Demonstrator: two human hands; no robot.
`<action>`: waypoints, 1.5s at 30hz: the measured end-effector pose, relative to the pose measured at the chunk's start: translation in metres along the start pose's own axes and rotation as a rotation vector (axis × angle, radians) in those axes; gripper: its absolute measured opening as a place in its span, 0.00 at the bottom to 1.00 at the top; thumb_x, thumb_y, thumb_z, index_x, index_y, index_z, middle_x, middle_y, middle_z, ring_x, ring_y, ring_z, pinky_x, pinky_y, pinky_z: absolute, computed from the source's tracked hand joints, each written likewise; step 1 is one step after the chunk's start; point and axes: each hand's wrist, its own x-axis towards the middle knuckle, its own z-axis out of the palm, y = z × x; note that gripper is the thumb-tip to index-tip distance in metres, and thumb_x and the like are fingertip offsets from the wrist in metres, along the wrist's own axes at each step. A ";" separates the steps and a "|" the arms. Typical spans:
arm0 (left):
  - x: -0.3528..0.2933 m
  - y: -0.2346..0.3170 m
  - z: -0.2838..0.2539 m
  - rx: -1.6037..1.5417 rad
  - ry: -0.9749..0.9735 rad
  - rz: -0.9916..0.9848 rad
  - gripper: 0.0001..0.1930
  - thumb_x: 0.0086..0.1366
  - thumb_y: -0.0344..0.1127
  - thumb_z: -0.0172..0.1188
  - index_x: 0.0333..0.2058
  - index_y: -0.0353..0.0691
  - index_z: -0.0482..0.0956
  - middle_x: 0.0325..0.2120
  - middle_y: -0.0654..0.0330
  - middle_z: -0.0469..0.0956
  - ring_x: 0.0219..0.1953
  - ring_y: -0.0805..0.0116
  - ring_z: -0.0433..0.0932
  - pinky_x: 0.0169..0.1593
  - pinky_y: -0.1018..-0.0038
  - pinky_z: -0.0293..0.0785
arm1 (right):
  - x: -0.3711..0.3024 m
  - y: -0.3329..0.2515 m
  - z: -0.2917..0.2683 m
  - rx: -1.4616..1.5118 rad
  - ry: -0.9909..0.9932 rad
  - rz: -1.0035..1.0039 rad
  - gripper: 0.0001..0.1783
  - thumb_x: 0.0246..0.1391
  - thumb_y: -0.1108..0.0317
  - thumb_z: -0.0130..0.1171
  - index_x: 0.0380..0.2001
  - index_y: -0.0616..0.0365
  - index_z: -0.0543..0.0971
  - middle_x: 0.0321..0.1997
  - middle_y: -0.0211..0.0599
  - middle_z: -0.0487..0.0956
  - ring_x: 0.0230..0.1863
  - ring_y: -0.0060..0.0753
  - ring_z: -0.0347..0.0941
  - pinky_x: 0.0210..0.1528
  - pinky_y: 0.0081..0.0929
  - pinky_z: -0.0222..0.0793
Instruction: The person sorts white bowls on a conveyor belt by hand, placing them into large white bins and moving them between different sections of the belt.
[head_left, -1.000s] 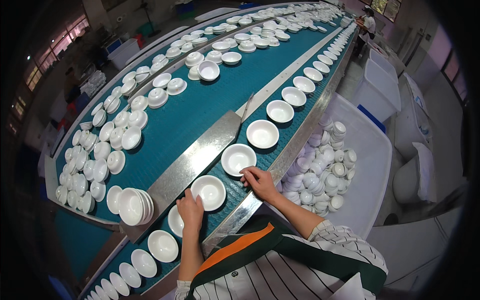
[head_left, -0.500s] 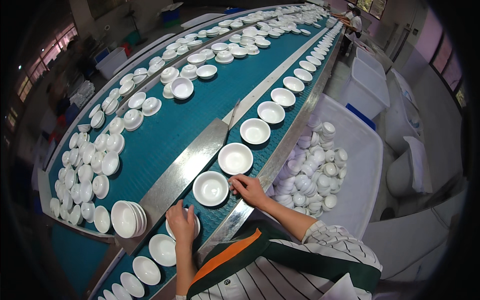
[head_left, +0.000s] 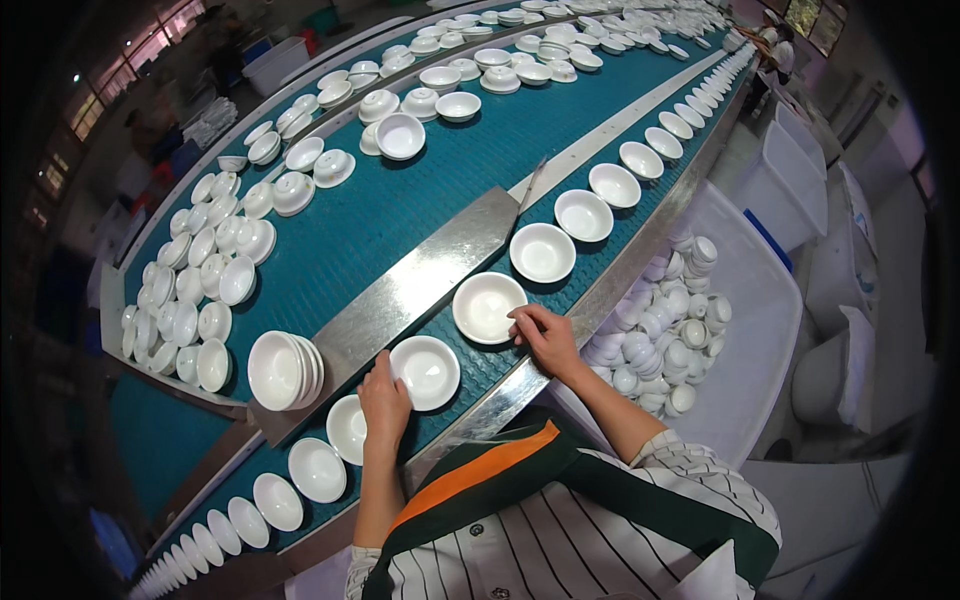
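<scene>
A row of white bowls runs diagonally along a narrow teal conveyor lane. My right hand (head_left: 547, 340) has bent, slightly parted fingers at the right rim of one white bowl (head_left: 490, 308); no grip shows. My left hand (head_left: 384, 402) is by the left rim of the adjoining bowl (head_left: 427, 374), its fingers extended and holding nothing I can see. That hand and wrist partly cover another bowl (head_left: 346, 428). Below it, a further bowl (head_left: 317, 470) lies face up. Contact between my left fingertips and the rim is hard to make out.
A metal divider (head_left: 420, 268) separates the lane from a wide teal belt (head_left: 400, 215) carrying many bowls. Stacked bowls (head_left: 282, 371) rest at the divider's near end. On the right stands a white bin (head_left: 765, 330) full of small bowls. People (head_left: 778, 55) work far right.
The view has shifted, so the scene sits farther right and mostly higher. The bowls have slid toward the lower left past the divider. My right hand is now at the bowl behind the earlier one.
</scene>
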 end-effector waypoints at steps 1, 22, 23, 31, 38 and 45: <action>0.002 0.003 0.001 0.005 0.058 0.043 0.24 0.53 0.25 0.56 0.51 0.31 0.68 0.34 0.44 0.76 0.41 0.44 0.72 0.48 0.53 0.63 | 0.003 0.000 -0.004 0.009 -0.001 0.003 0.09 0.61 0.69 0.51 0.37 0.63 0.78 0.24 0.33 0.78 0.23 0.18 0.73 0.27 0.17 0.68; 0.039 0.115 0.036 0.070 0.184 0.055 0.23 0.51 0.26 0.59 0.49 0.31 0.69 0.43 0.44 0.71 0.47 0.46 0.68 0.50 0.57 0.63 | 0.055 0.000 -0.103 0.003 -0.017 0.014 0.09 0.61 0.70 0.51 0.37 0.63 0.78 0.24 0.32 0.79 0.23 0.18 0.73 0.27 0.16 0.68; 0.042 0.123 0.039 0.057 0.234 0.113 0.23 0.52 0.27 0.59 0.48 0.31 0.70 0.42 0.45 0.72 0.46 0.46 0.69 0.50 0.57 0.63 | 0.057 0.000 -0.108 -0.013 -0.018 0.017 0.09 0.60 0.70 0.52 0.37 0.63 0.78 0.24 0.33 0.79 0.23 0.18 0.73 0.27 0.17 0.68; 0.084 0.180 0.072 -0.002 0.056 0.088 0.18 0.55 0.35 0.61 0.42 0.31 0.74 0.29 0.46 0.77 0.36 0.49 0.74 0.46 0.59 0.64 | 0.081 0.002 -0.147 0.011 -0.033 0.045 0.10 0.61 0.68 0.52 0.37 0.65 0.78 0.24 0.34 0.79 0.23 0.18 0.73 0.27 0.17 0.68; 0.087 0.176 0.084 -0.005 0.108 -0.011 0.17 0.51 0.26 0.56 0.42 0.31 0.72 0.37 0.44 0.75 0.41 0.48 0.72 0.45 0.57 0.64 | 0.094 0.004 -0.177 0.007 -0.031 0.044 0.11 0.61 0.68 0.52 0.37 0.65 0.78 0.25 0.34 0.79 0.24 0.18 0.73 0.28 0.16 0.68; 0.095 0.228 0.089 0.171 0.421 0.105 0.22 0.51 0.30 0.62 0.46 0.32 0.71 0.40 0.47 0.74 0.45 0.48 0.70 0.50 0.58 0.63 | 0.115 0.012 -0.205 0.035 -0.038 0.046 0.11 0.61 0.68 0.52 0.37 0.65 0.78 0.25 0.34 0.79 0.24 0.18 0.73 0.28 0.16 0.68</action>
